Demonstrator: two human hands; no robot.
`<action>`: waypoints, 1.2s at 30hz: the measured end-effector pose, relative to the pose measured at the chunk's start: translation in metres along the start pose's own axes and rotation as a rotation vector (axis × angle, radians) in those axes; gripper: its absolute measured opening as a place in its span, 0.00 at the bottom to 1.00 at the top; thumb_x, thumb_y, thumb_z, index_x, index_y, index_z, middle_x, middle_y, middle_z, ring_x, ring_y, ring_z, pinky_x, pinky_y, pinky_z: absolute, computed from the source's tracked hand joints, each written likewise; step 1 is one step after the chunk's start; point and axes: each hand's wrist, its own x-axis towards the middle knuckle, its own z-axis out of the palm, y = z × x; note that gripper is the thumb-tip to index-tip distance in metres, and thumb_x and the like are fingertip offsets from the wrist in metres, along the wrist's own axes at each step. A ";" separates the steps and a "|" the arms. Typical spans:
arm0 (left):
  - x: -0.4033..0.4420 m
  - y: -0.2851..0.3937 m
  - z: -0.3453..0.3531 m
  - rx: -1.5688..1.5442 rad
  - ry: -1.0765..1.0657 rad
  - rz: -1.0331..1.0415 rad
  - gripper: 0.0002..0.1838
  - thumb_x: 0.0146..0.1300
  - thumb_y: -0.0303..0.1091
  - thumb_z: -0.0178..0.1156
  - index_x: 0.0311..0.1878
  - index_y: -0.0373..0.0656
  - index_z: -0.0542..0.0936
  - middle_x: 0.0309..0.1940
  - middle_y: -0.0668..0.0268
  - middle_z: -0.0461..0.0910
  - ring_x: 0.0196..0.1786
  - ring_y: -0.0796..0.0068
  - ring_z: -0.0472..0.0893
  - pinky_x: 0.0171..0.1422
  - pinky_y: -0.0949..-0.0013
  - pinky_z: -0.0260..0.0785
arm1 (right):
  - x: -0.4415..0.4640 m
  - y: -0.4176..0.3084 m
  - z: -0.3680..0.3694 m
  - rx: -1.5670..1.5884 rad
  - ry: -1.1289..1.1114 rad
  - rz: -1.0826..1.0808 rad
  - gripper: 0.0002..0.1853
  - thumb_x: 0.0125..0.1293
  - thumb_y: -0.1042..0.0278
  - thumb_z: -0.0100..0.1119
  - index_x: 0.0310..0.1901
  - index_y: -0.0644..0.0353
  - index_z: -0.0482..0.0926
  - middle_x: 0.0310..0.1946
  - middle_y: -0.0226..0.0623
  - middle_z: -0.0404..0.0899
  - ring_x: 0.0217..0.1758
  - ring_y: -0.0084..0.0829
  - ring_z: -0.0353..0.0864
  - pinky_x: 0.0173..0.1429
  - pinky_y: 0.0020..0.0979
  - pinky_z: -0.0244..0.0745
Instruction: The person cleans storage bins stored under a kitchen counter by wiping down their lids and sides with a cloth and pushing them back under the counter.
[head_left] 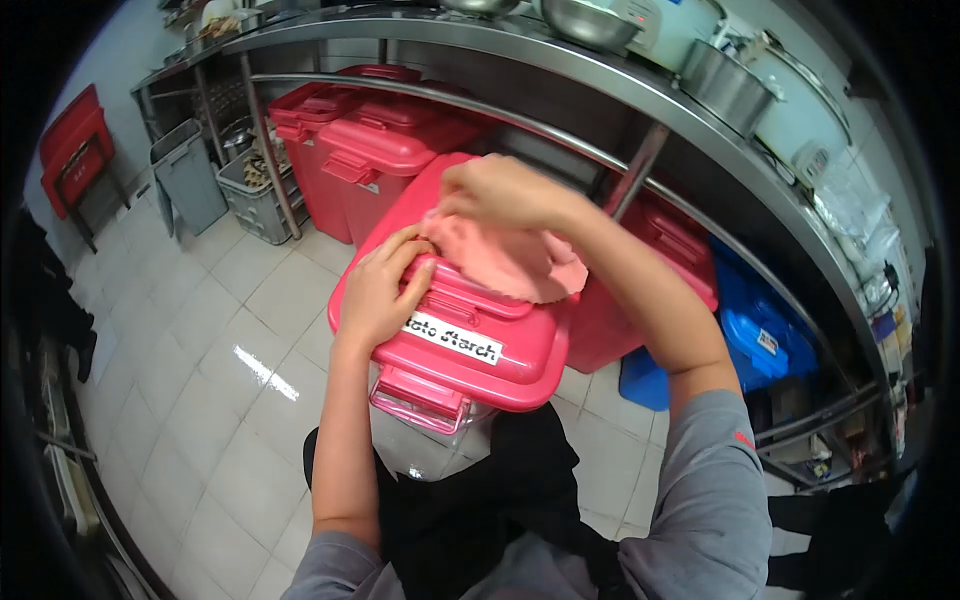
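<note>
A red lidded bin (530, 375) stands before me, and its label (452, 337) ends in "Starch", the first letters covered by my hand. My left hand (385, 290) rests on the left side of the lid, thumb apart from the fingers, fingertips by the raised lid handle (480, 296). A pink cloth (515, 262) lies bunched and draped over the far part of the lid. Above it, my right hand (505, 190) is closed on the cloth's upper left part; the fingertips are slightly blurred.
More red bins (400, 140) stand under a steel counter (560, 65), with a blue bin (755, 325) to the right. Grey crates (265, 190) sit at the left. Steel bowls (590, 25) and a pot (725, 88) are on the counter. A table leg (640, 170) rises behind the cloth.
</note>
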 end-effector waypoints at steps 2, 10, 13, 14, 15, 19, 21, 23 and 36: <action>0.001 0.007 -0.003 -0.052 -0.017 -0.024 0.14 0.69 0.39 0.57 0.49 0.42 0.83 0.62 0.65 0.79 0.58 0.57 0.81 0.60 0.59 0.73 | -0.002 0.014 0.047 0.098 -0.056 0.075 0.16 0.68 0.60 0.55 0.49 0.60 0.84 0.40 0.50 0.85 0.46 0.50 0.85 0.51 0.43 0.77; 0.005 0.009 -0.002 -0.072 -0.022 -0.028 0.12 0.70 0.36 0.57 0.48 0.40 0.82 0.63 0.64 0.79 0.59 0.59 0.81 0.61 0.63 0.72 | -0.060 0.044 -0.005 0.013 -0.118 -0.205 0.12 0.62 0.67 0.56 0.43 0.61 0.85 0.36 0.51 0.84 0.41 0.50 0.84 0.47 0.43 0.76; 0.004 0.012 -0.003 -0.091 -0.040 -0.048 0.11 0.71 0.34 0.57 0.47 0.38 0.82 0.63 0.63 0.79 0.60 0.61 0.81 0.62 0.66 0.71 | -0.078 0.067 -0.044 0.147 0.328 0.059 0.12 0.69 0.69 0.57 0.48 0.64 0.84 0.43 0.45 0.82 0.50 0.43 0.81 0.57 0.37 0.74; 0.004 0.014 -0.003 -0.099 -0.043 -0.052 0.11 0.71 0.34 0.57 0.47 0.38 0.82 0.63 0.63 0.79 0.60 0.62 0.81 0.62 0.66 0.71 | -0.076 0.096 -0.032 0.075 0.471 0.073 0.13 0.72 0.65 0.57 0.48 0.64 0.84 0.44 0.45 0.82 0.50 0.42 0.81 0.56 0.36 0.74; 0.004 0.016 -0.004 -0.119 -0.053 -0.071 0.10 0.70 0.33 0.56 0.47 0.37 0.82 0.64 0.62 0.79 0.60 0.63 0.81 0.61 0.67 0.71 | -0.071 0.118 -0.010 0.180 0.467 0.131 0.14 0.71 0.62 0.57 0.47 0.63 0.85 0.45 0.46 0.82 0.50 0.43 0.82 0.54 0.38 0.76; 0.006 0.013 -0.002 -0.099 -0.037 -0.030 0.11 0.69 0.35 0.58 0.47 0.40 0.82 0.63 0.62 0.79 0.62 0.57 0.80 0.63 0.62 0.72 | -0.085 0.089 0.106 0.238 0.933 0.089 0.11 0.70 0.65 0.60 0.48 0.59 0.86 0.49 0.47 0.82 0.51 0.46 0.82 0.58 0.42 0.75; 0.007 0.017 -0.002 -0.069 -0.030 -0.030 0.10 0.69 0.35 0.58 0.47 0.40 0.82 0.63 0.61 0.79 0.62 0.56 0.80 0.63 0.62 0.71 | -0.112 0.045 0.126 0.341 0.944 0.123 0.12 0.68 0.72 0.59 0.52 0.57 0.84 0.52 0.45 0.81 0.56 0.46 0.79 0.64 0.45 0.70; 0.005 0.018 0.001 -0.049 -0.037 -0.011 0.10 0.70 0.35 0.57 0.46 0.39 0.82 0.63 0.59 0.78 0.63 0.55 0.79 0.64 0.61 0.71 | -0.146 -0.017 0.129 0.232 0.893 0.158 0.12 0.65 0.74 0.62 0.49 0.58 0.85 0.53 0.43 0.81 0.59 0.45 0.77 0.69 0.46 0.65; 0.008 0.019 0.001 0.004 -0.043 0.017 0.10 0.69 0.32 0.56 0.45 0.36 0.82 0.63 0.56 0.78 0.59 0.55 0.81 0.61 0.62 0.72 | -0.146 0.017 0.126 0.202 0.950 0.245 0.06 0.66 0.71 0.62 0.42 0.61 0.84 0.44 0.43 0.80 0.50 0.44 0.78 0.52 0.39 0.75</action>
